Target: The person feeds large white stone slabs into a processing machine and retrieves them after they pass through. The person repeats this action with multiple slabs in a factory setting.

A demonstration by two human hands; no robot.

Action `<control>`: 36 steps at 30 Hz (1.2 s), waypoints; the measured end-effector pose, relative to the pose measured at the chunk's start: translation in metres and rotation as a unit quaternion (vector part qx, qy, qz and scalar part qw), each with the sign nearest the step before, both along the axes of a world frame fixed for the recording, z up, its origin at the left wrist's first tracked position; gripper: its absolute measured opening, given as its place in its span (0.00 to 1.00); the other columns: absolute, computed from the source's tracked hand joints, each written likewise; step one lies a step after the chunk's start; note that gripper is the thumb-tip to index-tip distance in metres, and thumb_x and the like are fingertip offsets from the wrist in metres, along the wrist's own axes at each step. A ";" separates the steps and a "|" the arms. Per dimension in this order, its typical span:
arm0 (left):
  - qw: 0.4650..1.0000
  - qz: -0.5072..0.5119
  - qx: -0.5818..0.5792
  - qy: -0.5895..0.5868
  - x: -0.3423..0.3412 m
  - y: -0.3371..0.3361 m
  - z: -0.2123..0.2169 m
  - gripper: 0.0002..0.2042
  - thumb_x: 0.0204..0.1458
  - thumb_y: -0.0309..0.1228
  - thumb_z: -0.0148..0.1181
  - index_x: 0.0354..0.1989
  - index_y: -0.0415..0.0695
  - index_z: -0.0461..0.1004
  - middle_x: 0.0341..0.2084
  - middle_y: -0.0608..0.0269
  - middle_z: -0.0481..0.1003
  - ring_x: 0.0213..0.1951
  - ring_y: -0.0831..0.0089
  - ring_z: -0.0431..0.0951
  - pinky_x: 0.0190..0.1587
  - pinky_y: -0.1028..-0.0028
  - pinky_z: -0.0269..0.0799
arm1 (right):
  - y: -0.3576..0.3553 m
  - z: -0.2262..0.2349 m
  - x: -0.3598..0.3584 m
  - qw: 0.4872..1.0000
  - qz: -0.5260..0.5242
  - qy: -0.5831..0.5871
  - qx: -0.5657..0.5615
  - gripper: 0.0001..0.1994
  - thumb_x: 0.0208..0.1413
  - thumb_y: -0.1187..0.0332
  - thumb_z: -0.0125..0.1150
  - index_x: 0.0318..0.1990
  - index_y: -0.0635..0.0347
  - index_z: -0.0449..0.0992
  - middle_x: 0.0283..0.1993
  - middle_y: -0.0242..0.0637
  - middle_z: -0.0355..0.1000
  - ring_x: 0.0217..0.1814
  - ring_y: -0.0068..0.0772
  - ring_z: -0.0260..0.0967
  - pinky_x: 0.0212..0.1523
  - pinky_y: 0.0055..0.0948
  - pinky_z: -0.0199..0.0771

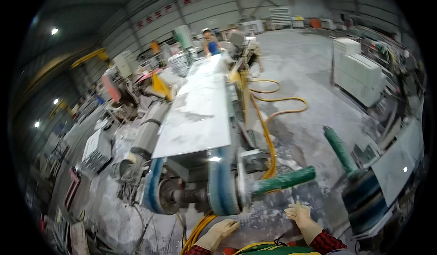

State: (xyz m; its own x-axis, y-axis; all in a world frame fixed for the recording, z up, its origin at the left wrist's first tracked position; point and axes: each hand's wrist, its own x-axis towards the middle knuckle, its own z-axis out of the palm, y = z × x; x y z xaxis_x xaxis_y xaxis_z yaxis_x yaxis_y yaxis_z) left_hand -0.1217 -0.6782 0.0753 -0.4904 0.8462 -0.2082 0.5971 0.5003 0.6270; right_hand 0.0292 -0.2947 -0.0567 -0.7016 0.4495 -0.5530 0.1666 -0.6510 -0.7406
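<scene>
Both my hands wear pale cream gloves. My left hand (221,233) is held low in front of the conveyor's near end, its fingers stretched toward the right with nothing visible in them. Farther right, my right hand (301,217) has its fingers extended and somewhat apart, and it is empty; a green roller (287,180) lies just beyond it. A white stone-like slab (193,130) rests on the conveyor, its near edge over two wide blue belts (223,186). Neither hand touches the slab.
A person (211,45) stands at the conveyor's far end. Yellow hoses (268,141) run along its right side. At right, another slab (398,161) rests on dark blue belts beside a second green roller (340,151). Stacked pale blocks (359,75) stand beyond. A motor-like cylinder (146,136) is at left.
</scene>
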 end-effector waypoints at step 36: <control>0.775 0.621 -0.015 0.114 -0.165 -0.390 -0.035 0.19 0.68 0.42 0.57 0.57 0.44 0.84 0.43 0.42 0.85 0.49 0.41 0.85 0.54 0.55 0.81 | -0.140 0.017 -0.516 0.514 0.086 0.046 0.852 0.29 0.74 0.62 0.53 0.76 0.70 0.66 0.81 0.62 0.60 0.84 0.66 0.54 0.86 0.57 0.46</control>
State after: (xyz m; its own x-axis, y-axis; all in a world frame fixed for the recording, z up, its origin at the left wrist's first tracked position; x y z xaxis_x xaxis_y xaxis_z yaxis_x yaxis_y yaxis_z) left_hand -0.2868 -1.0682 0.0407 -0.9498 -0.3129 -0.0072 -0.2646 0.7905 0.5524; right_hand -0.4871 -0.4347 -0.0393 -0.7998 0.1535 0.5803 0.0270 0.9749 -0.2208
